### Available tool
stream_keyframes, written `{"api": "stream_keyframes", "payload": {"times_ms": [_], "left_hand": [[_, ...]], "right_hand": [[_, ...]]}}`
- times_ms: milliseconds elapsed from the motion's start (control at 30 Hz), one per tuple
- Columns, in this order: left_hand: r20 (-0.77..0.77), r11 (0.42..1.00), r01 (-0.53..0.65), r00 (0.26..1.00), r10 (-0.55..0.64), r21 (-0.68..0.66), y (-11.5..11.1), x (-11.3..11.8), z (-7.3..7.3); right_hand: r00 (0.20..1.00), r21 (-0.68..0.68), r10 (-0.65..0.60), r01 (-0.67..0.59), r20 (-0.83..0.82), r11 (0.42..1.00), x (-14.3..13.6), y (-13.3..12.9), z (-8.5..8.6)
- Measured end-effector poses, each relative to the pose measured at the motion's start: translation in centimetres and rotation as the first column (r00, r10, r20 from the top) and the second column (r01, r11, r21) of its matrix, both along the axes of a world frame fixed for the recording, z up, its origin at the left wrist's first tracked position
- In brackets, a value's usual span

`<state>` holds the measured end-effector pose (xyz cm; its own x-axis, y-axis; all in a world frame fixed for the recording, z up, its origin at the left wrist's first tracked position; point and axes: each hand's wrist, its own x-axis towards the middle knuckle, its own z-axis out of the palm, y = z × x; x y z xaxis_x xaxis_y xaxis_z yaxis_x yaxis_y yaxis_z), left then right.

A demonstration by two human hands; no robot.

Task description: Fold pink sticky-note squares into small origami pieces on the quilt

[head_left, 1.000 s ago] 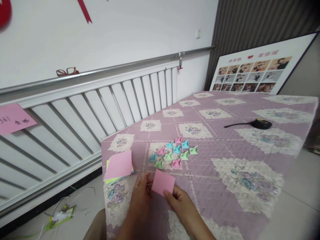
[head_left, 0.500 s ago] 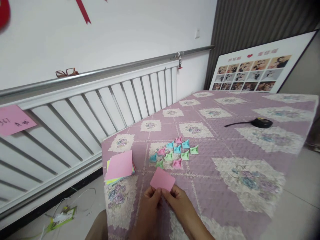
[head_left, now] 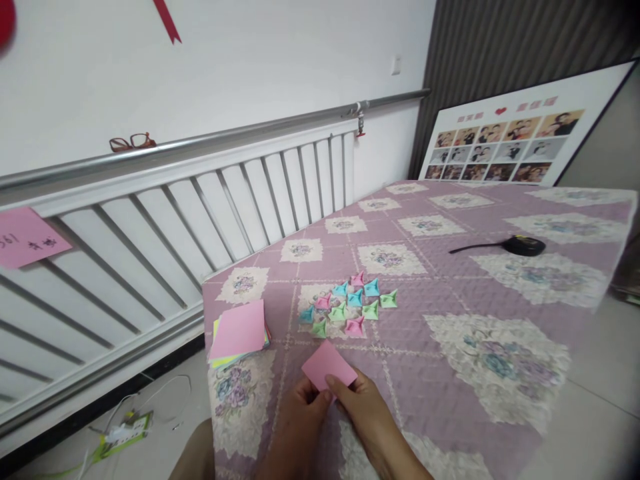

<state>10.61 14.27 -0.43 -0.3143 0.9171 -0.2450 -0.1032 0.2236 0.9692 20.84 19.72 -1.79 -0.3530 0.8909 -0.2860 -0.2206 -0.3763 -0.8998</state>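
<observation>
A small pink paper square (head_left: 327,365) is held over the near part of the table, one corner pointing away. My left hand (head_left: 306,407) pinches its near left edge between thumb and fingers. My right hand (head_left: 356,399) grips the near right side, its thumb lying on top of the paper. Just beyond the paper sit several small folded paper shapes in rows, among them a pink one (head_left: 355,326), a blue one (head_left: 355,298) and a green one (head_left: 389,299). To the left lies a stack of coloured sheets (head_left: 239,331) with pink on top.
A floral cloth (head_left: 410,333) covers the table. A black tape measure (head_left: 523,245) lies at the right. Behind the left edge stands a white radiator (head_left: 270,193) with glasses (head_left: 133,142) on its pipe. A power strip (head_left: 125,437) is on the floor.
The pink square has shifted slightly right and toward me, and turned a little. My right thumb has moved up onto its face, and my left thumb has slid down.
</observation>
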Motion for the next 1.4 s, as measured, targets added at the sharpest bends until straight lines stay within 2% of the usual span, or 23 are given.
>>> {"api": "stream_keyframes", "payload": {"times_ms": [100, 333, 533, 633, 767, 900, 1033, 1133, 1233, 1400], "left_hand": [[0.009, 1.0, 0.002, 1.0, -0.002, -0.02, 0.0, -0.2, -0.3], [0.018, 0.996, 0.043, 0.999, -0.042, -0.082, 0.1, -0.7, -1.1], [-0.086, 0.989, 0.094, 0.991, -0.105, -0.115, 0.0, -0.9, -1.8], [-0.097, 0.985, 0.121, 0.986, -0.134, -0.126, 0.0, -0.8, -1.9], [-0.039, 0.994, 0.089, 0.995, -0.091, -0.056, 0.1, -0.2, -1.0], [0.01, 0.995, 0.076, 0.997, -0.076, -0.059, 0.0, 0.4, -0.1], [0.011, 0.998, 0.037, 0.999, -0.036, -0.051, 0.1, 0.2, -0.5], [0.046, 0.998, -0.042, 0.998, 0.044, -0.049, 0.2, -0.1, -1.2], [0.073, 0.999, -0.043, 0.996, 0.045, -0.029, 0.3, -0.4, -1.4], [0.063, 0.999, -0.005, 0.998, 0.007, -0.038, 0.2, -0.5, -1.0]], "right_hand": [[0.999, 0.023, 0.025, -0.024, -0.03, 0.999, 0.6, 0.4, 0.6], [0.999, 0.087, -0.043, 0.041, 0.025, 0.995, 1.6, 1.2, 0.7], [0.999, 0.099, 0.011, -0.016, 0.047, 0.995, 1.9, 1.2, 1.4], [0.997, 0.107, -0.002, -0.006, 0.075, 0.994, 2.2, 1.3, 2.0], [0.992, 0.129, -0.049, 0.033, 0.119, 0.991, 2.4, 1.3, 2.4], [0.988, 0.157, -0.079, 0.058, 0.131, 0.986, 2.4, 1.3, 2.5], [0.993, 0.132, -0.041, 0.027, 0.107, 0.991, 2.4, 1.1, 2.6], [0.992, 0.086, 0.073, -0.082, 0.101, 0.993, 2.0, 0.8, 2.3], [0.981, 0.042, 0.151, -0.158, 0.123, 0.987, 1.4, 0.2, 1.7], [0.981, 0.123, 0.066, -0.09, 0.184, 0.988, 1.0, -0.1, 0.9]]}}
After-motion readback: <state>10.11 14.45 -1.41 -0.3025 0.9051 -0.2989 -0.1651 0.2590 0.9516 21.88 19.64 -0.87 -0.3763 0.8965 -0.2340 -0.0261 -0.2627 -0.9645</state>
